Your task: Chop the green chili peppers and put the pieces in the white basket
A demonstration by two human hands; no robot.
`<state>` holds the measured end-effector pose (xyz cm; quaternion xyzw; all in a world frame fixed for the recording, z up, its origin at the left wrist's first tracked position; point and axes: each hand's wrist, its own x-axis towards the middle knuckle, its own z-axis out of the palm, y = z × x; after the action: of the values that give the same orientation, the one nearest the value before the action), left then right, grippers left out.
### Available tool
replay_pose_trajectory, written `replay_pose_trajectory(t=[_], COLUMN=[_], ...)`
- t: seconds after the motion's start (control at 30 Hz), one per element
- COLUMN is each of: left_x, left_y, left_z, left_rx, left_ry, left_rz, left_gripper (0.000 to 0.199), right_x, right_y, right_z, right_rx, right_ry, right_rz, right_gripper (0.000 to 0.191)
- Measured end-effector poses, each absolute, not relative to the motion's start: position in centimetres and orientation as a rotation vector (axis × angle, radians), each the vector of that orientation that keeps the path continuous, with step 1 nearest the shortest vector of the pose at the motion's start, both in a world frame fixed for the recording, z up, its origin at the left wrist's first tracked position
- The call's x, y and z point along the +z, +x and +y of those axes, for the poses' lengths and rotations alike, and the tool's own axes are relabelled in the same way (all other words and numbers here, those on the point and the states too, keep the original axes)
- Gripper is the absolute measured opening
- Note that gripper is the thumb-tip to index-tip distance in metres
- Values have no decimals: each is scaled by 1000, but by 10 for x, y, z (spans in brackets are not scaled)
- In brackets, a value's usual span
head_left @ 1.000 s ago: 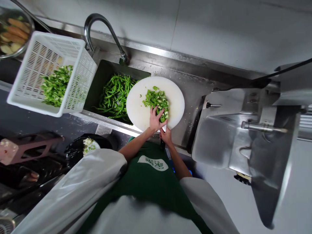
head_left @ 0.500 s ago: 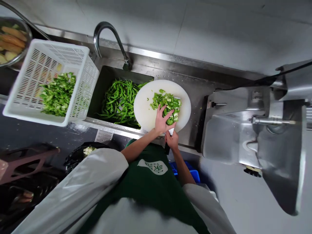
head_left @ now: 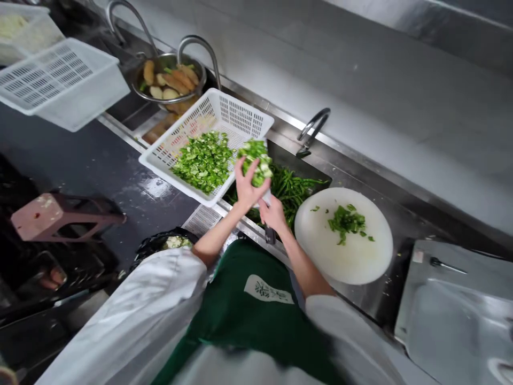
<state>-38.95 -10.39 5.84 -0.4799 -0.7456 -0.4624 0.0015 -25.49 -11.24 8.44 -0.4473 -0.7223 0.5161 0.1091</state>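
Basket [head_left: 240, 104]: left of the sink [head_left: 288, 158]; chopped peppers [head_left: 204, 163] within.
Sink: whole peppers [head_left: 294, 187] inside; faucet [head_left: 315, 125] behind.
Board [head_left: 356, 262]: on the desk [head_left: 395, 214], right of the sink; cut pieces [head_left: 347, 222] on top.
Bowl [head_left: 176, 100]: behind-left of the basket.
Machine [head_left: 444, 315]: right of the board.

A metal bowl [head_left: 182, 99] is holding root vegetables [head_left: 176, 83] toward 11 o'clock. A white plastic crate [head_left: 86, 99] is standing at 10, a pink stool [head_left: 40, 216] is resting at 9, and a stainless-steel machine [head_left: 441, 315] is sitting at 4.
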Motion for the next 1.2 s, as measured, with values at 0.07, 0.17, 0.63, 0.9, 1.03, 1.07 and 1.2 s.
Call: replay_pose_trajectory(t=[0.07, 0.17, 0.63, 0.9, 1.03, 1.07, 1.2], left_x=[47, 26, 20, -60, -85, -87, -91], left_y=[-461, -553, -398, -197, -135, -123, -86], left_z=[-98, -93, -100, -45, -14, -5, 40], left_rx=[-1507, -1519, -1827, -1142, -1110, -1130, -1192], left_ry=[-1250, -862, -2055, -2978, -2705, -2672, -2705], left_rz=[-2416, -2751, -2082, -2044, -2208, -2214, -2196], left_gripper=[65, 63, 36, 94, 94, 92, 87], right_x=[97, 106, 101, 56, 29, 23, 9], right_y=[-318, -368, -11, 105, 113, 110, 90], right_z=[-98, -84, -127, -128, -107, -102, -88], right_rx=[1477, 1376, 171, 256, 414, 438, 542], right_ry=[-1237, -1239, -2526, -2975, -2964, -2944, -2765], right_rz=[-2239, -2349, -2045, -1526, -1521, -1549, -1757], right_gripper=[17, 17, 34, 34, 33, 34, 35])
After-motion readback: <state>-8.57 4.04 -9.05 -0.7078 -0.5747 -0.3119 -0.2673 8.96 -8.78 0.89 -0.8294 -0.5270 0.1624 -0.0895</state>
